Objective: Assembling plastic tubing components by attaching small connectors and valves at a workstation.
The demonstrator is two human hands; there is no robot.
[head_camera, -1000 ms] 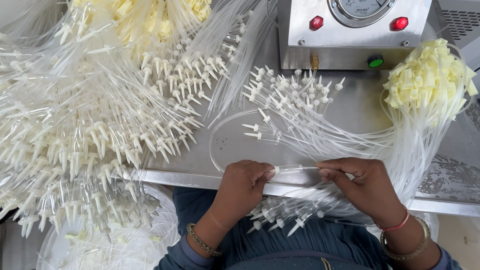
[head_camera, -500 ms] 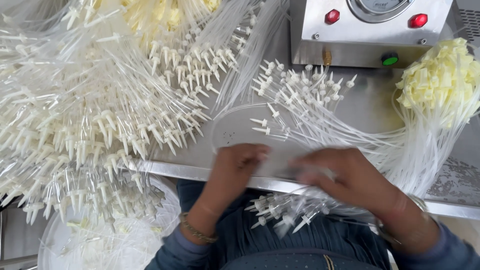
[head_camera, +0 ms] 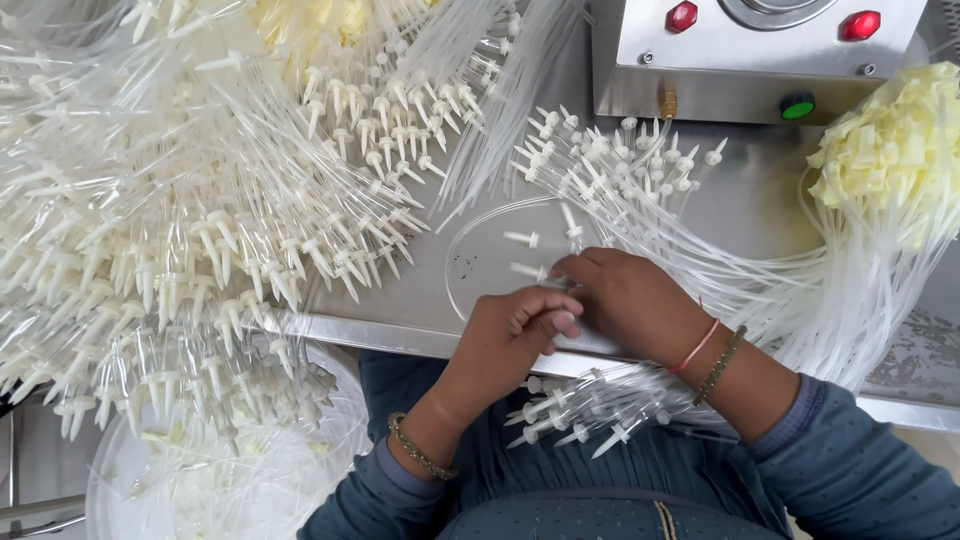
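Both hands have drawn together since the earlier frames: the right hand (head_camera: 635,305), which sat out toward the right edge of the bench a second ago, now lies over the middle, just beside the left hand (head_camera: 510,335), and the blur of half a second ago is gone.

From the head camera, the left hand is curled with thumb and fingertips pinched on a thin clear tube (head_camera: 500,215) that loops in a ring on the steel bench (head_camera: 400,320). The right hand is closed too, its fingers pinching the same tube near a white pointed tip (head_camera: 530,270) that sticks out to the left of its knuckles (the exact grip under the fingers is hidden). The hands touch or nearly touch at the fingertips, above the front edge of the bench.

To the left lies a big heap of tubes with white tips (head_camera: 200,230), spilling over the edge into a clear bag (head_camera: 230,480). Behind the hands a smaller fan of tipped tubes (head_camera: 620,160) spreads toward a metal machine (head_camera: 760,60) with two red buttons and a green one. At the right a bunch of pale yellow ends (head_camera: 890,150) trails tubes down past the right wrist. Another cluster of tips (head_camera: 580,415) lies on the person's lap, below the bench edge.
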